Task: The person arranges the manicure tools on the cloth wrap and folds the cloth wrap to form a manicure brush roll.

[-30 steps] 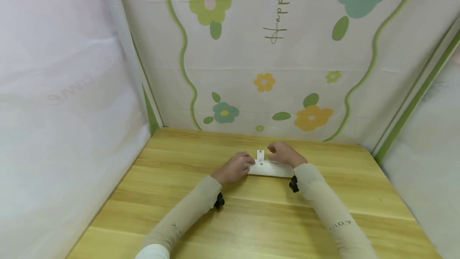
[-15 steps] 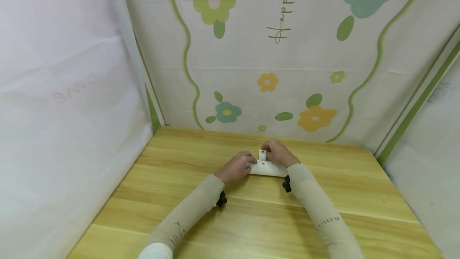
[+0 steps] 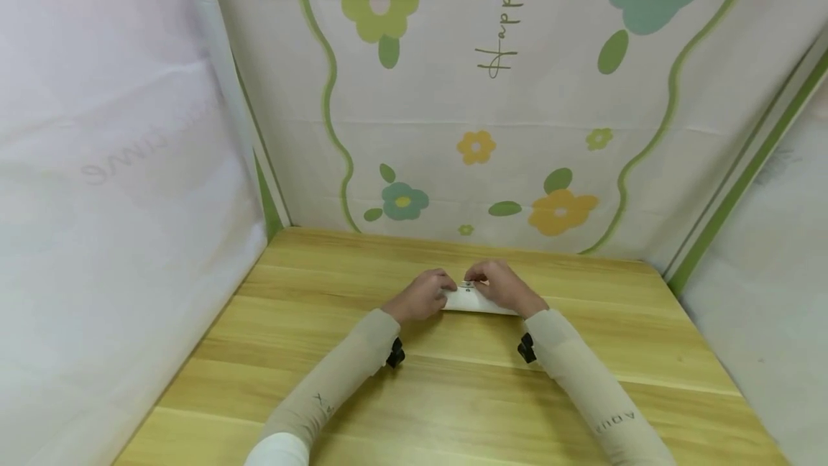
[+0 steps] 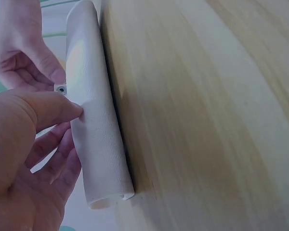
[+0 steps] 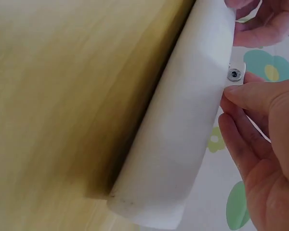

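A white roll of smooth sheet material (image 3: 481,303) lies crosswise on the wooden table, toward its back edge. My left hand (image 3: 419,298) grips it left of the middle, thumb on top and fingers behind, as the left wrist view shows. From the roll's far side comes a short white strap (image 5: 240,67) with a metal snap (image 5: 234,74). The strap is pinched by my right hand (image 5: 274,120), thumb and index finger right beside the snap. In the head view the strap is bent toward the roll, close to a second small snap (image 3: 468,290) on the roll's surface.
The wood-grain table (image 3: 414,408) reaches back to a white hanging cloth (image 3: 427,92) with printed flowers. White cloth walls (image 3: 129,236) stand at the left and right. A small black camera (image 3: 396,353) sits under each wrist.
My right hand has moved left to the upright strap, taken hold of its end and folded it down toward the roll. My left hand keeps its hold on the roll.
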`<state>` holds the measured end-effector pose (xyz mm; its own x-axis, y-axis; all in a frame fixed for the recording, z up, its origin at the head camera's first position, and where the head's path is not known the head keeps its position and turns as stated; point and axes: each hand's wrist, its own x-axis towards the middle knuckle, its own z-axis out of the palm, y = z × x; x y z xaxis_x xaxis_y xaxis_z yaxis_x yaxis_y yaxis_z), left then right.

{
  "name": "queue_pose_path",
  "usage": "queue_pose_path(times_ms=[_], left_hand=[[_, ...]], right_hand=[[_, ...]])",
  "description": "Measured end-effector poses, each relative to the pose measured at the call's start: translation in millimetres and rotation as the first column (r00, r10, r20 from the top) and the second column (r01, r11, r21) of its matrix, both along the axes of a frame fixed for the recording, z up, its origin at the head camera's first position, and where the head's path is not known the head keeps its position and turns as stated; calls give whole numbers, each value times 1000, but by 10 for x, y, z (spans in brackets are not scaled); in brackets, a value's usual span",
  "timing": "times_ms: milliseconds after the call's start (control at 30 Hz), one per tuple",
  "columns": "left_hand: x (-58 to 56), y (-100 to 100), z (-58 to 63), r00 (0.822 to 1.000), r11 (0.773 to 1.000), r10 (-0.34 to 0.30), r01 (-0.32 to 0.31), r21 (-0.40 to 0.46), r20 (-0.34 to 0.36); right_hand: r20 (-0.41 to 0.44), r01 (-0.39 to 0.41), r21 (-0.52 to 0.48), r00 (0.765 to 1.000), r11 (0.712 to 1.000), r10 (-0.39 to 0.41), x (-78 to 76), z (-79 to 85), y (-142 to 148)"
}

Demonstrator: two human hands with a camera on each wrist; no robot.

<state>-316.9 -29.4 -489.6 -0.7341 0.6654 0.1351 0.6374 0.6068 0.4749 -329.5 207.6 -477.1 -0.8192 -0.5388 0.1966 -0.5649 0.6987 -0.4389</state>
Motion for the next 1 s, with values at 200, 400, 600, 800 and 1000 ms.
queue_pose_path(times_ms=[200, 400, 600, 800, 1000], left_hand=[[-28, 5, -35, 1000, 1000, 4, -4, -4, 1], [-53, 11, -51, 1000, 1000, 10, -10, -10, 5], [-56, 18, -67, 1000, 1000, 5, -5, -2, 19], [-52, 28, -91, 1000, 1000, 4, -4, -9, -2], [-40, 28, -83, 1000, 1000, 10, -10, -6, -25]], right_hand=[[-43, -8, -18, 999, 1000, 7, 86, -49, 9], [-71, -24, -3, 997, 1000, 24, 146, -57, 20], [-140, -72, 81, 987, 994, 83, 219, -72, 53], [-227, -74, 227, 966, 971, 127, 330, -97, 38], [-367, -28, 336, 917, 941, 159, 421, -145, -17]])
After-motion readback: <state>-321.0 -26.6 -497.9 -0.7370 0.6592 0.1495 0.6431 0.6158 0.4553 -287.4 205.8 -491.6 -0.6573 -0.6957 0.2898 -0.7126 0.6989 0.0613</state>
